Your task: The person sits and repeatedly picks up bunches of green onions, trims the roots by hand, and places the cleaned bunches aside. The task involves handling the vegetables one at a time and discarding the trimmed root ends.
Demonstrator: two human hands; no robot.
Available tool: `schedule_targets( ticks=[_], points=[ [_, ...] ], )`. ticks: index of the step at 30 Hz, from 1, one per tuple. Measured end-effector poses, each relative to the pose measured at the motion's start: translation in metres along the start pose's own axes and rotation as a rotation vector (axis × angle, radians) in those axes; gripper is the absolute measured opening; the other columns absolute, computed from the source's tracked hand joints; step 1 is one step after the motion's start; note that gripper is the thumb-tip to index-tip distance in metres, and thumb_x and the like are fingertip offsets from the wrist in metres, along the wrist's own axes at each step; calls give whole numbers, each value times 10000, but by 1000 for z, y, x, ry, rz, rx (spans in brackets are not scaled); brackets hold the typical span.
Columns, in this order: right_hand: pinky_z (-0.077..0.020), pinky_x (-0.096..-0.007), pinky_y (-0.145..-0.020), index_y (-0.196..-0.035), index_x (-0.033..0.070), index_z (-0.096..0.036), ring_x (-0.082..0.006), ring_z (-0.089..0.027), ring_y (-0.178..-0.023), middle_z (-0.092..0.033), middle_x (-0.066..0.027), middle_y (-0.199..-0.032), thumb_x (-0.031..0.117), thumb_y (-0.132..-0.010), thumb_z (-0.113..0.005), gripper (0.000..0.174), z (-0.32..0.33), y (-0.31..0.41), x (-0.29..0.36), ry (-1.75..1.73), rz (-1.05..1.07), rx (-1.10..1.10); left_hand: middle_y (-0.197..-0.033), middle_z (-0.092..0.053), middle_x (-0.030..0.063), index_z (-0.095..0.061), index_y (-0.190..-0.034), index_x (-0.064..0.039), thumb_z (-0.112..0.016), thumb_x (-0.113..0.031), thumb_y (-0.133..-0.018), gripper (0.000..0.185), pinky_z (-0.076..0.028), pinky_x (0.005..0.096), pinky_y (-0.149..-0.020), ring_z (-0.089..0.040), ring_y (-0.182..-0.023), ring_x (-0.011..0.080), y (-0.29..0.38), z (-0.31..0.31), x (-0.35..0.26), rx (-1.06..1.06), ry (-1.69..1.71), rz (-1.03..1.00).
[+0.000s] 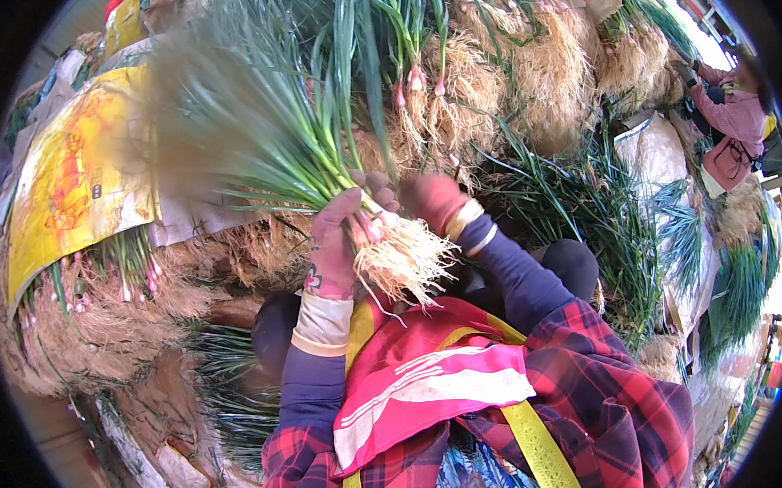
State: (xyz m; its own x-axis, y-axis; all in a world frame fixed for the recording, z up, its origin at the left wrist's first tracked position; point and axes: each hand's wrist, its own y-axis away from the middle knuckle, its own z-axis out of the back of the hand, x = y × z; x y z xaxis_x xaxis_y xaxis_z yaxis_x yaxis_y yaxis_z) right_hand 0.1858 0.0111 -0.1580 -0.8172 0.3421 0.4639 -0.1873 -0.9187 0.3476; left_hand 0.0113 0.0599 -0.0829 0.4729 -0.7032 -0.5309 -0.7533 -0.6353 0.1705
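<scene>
My left hand (334, 246), in a pink work glove with a pale cuff, grips a bunch of spring onions (335, 161) just above the bulbs. The pale roots (405, 260) hang toward my lap, and the green leaves fan up and left, blurred at their ends. Close beside the bunch, on its right, is my right hand (434, 203), gloved too and smeared by motion. Its fingers are curled, but whether anything is in them cannot be made out. Beyond both hands lie more spring onions (415, 86) with reddish bulbs and long roots.
A yellow printed sack (80, 172) covers onions at the left. Loose green leaves (579, 216) are heaped at my right, near a whitish sack (655, 147). Root masses (547, 67) line the far side. Another person (729, 111) sits at the far right among more bunches.
</scene>
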Motion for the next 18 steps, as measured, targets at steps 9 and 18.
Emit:
schedule_targets(
  ticks=[9,18],
  points=[
    [-477,-388,-664,-897,62,-602,-318,-603,-745,-621,-161,-812,272,-800,-508,249,2,16,-13,-296,196,-448,-1028,-564,145,-489,-1076,-55,-552,-103,-788,299,-507,382,-717,-595,-820,239,-3,4,2,-104,3,-31],
    [-434,-383,-649,-865,24,-604,-340,-565,-692,-593,-187,-732,379,-812,-463,385,138,-31,32,-73,-185,-447,-944,-585,103,-409,-1207,-20,-561,-125,-778,468,-505,365,-716,-593,-793,212,-6,6,-2,-1,-47,30]
  ],
)
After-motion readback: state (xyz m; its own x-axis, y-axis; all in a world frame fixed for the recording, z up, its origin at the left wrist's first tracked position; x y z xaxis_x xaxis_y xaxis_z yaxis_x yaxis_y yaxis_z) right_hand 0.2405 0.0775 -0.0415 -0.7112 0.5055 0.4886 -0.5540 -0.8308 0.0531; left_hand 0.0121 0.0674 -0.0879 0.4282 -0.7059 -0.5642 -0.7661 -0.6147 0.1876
